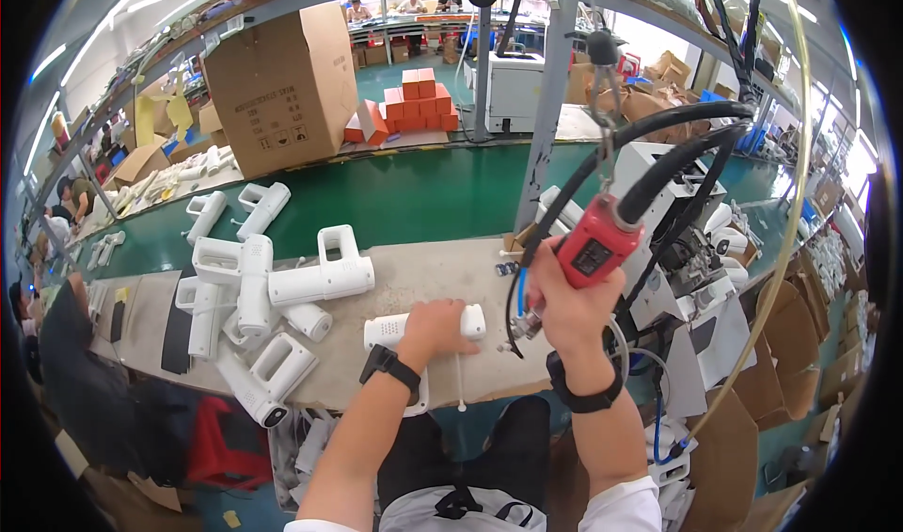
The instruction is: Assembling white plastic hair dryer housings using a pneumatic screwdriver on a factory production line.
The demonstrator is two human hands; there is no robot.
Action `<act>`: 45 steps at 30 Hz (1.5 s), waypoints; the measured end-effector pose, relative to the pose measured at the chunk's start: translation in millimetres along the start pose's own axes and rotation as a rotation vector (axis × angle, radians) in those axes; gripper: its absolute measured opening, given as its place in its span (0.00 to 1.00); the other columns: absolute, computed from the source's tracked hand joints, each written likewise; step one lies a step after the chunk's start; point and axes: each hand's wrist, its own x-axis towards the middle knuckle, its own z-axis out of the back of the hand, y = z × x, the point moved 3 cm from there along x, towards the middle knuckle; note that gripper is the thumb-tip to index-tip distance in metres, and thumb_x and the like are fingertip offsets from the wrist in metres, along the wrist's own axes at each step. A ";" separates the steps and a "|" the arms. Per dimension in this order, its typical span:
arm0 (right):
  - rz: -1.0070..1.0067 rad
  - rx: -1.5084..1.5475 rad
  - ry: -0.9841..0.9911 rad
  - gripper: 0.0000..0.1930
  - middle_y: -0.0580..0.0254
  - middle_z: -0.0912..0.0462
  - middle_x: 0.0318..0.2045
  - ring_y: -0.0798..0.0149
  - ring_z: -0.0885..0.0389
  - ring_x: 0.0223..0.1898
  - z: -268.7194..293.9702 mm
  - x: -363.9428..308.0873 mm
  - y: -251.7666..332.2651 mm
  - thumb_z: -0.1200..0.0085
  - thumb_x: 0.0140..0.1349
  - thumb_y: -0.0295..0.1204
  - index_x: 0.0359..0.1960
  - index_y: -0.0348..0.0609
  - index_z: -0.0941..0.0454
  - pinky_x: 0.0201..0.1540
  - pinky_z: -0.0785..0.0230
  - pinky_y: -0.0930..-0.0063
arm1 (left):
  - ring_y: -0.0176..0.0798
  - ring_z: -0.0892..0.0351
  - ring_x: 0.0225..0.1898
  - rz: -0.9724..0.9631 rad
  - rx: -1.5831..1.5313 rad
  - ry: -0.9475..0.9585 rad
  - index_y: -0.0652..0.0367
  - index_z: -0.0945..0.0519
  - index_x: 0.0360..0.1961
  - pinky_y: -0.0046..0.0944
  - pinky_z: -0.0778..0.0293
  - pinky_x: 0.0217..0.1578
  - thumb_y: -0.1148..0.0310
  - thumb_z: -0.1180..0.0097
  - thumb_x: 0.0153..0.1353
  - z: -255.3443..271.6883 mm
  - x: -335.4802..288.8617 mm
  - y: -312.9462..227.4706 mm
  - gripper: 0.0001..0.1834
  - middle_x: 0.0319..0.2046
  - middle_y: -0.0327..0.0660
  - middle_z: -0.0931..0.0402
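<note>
My left hand (435, 328) is closed over a white plastic device housing (384, 330) with a loop handle, pressing it to the work surface at the bench's front edge. A thin white rod or cable end (461, 386) sticks out from it toward me. My right hand (572, 306) is wrapped round a red electric screwdriver (594, 245), hung from above and tilted, its tip end beside the housing's right end. Whether the tip touches anything cannot be made out. Small dark parts (506, 269) lie just beyond. Several similar white housings (252, 283) are heaped to the left.
A green conveyor belt (404, 198) runs behind the bench. Beyond it stand a large cardboard box (282, 99) and stacked orange boxes (414, 109). A grey post (546, 109) and thick black cables (677, 118) rise at right. Metal equipment (668, 240) and cartons (790, 344) crowd the right side.
</note>
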 end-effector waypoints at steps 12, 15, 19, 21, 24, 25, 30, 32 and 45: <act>-0.038 -0.009 0.063 0.04 0.65 0.25 0.17 0.75 0.30 0.13 -51.1 24.0 -71.1 0.44 0.60 0.22 0.30 0.33 0.25 0.16 0.37 0.81 | 0.47 0.19 0.39 0.074 0.045 -0.066 0.58 0.22 0.49 0.46 0.27 0.40 0.41 0.37 0.42 -2.5 -1.0 3.8 0.38 0.37 0.49 0.19; -0.041 0.008 0.065 0.04 0.66 0.25 0.16 0.75 0.30 0.13 -55.8 25.8 -78.9 0.45 0.60 0.22 0.29 0.34 0.25 0.16 0.38 0.81 | 0.45 0.20 0.42 0.025 0.086 -0.093 0.63 0.25 0.52 0.44 0.30 0.43 0.40 0.39 0.46 -9.6 0.0 7.0 0.40 0.38 0.47 0.20; -0.092 -0.070 0.040 0.06 0.68 0.26 0.15 0.76 0.31 0.13 -54.5 24.8 -104.3 0.45 0.60 0.23 0.26 0.36 0.25 0.16 0.38 0.81 | 0.42 0.23 0.46 0.032 0.094 -0.074 0.56 0.21 0.40 0.44 0.30 0.46 0.44 0.41 0.49 -9.0 -0.6 4.8 0.27 0.41 0.41 0.23; -0.107 -0.094 0.058 0.08 0.69 0.27 0.14 0.76 0.31 0.13 -56.1 21.3 -118.5 0.44 0.61 0.24 0.24 0.38 0.26 0.16 0.39 0.82 | 0.42 0.24 0.47 0.009 0.120 -0.092 0.56 0.19 0.40 0.43 0.31 0.47 0.45 0.41 0.50 -8.4 -1.6 2.9 0.26 0.42 0.41 0.24; -0.110 -0.090 0.074 0.09 0.70 0.27 0.14 0.77 0.31 0.13 -59.2 18.8 -116.2 0.43 0.60 0.25 0.23 0.39 0.26 0.16 0.40 0.82 | 0.41 0.26 0.49 0.003 0.118 -0.043 0.56 0.17 0.38 0.43 0.32 0.48 0.45 0.42 0.51 -1.1 -2.9 -0.3 0.24 0.43 0.40 0.25; -0.117 -0.097 0.088 0.09 0.70 0.27 0.14 0.77 0.31 0.13 -60.0 18.8 -113.7 0.43 0.60 0.25 0.23 0.39 0.26 0.17 0.41 0.82 | 0.41 0.24 0.48 0.012 0.141 0.021 0.56 0.18 0.42 0.42 0.32 0.47 0.43 0.43 0.52 0.4 -2.8 -1.2 0.27 0.47 0.42 0.24; -0.066 -0.029 0.026 0.05 0.69 0.26 0.15 0.76 0.31 0.13 -57.0 15.0 -82.1 0.44 0.60 0.23 0.28 0.38 0.26 0.17 0.40 0.81 | 0.42 0.23 0.45 -0.006 0.085 -0.200 0.58 0.21 0.41 0.44 0.30 0.46 0.43 0.39 0.48 -15.8 -4.0 10.1 0.30 0.39 0.41 0.23; -0.055 0.006 0.035 0.02 0.67 0.27 0.16 0.75 0.30 0.13 -47.6 15.2 -41.1 0.46 0.60 0.20 0.31 0.36 0.27 0.16 0.39 0.80 | 0.44 0.21 0.41 0.035 -0.005 -0.101 0.58 0.24 0.39 0.44 0.28 0.42 0.44 0.36 0.45 -0.7 -5.0 -0.7 0.30 0.36 0.42 0.22; -0.162 -0.031 0.070 0.07 0.70 0.25 0.18 0.77 0.29 0.17 -41.3 -9.2 -83.0 0.40 0.59 0.25 0.27 0.40 0.26 0.21 0.39 0.81 | 0.44 0.21 0.42 0.011 0.002 -0.112 0.57 0.25 0.40 0.45 0.28 0.43 0.44 0.32 0.40 -6.8 -7.4 5.6 0.33 0.37 0.42 0.22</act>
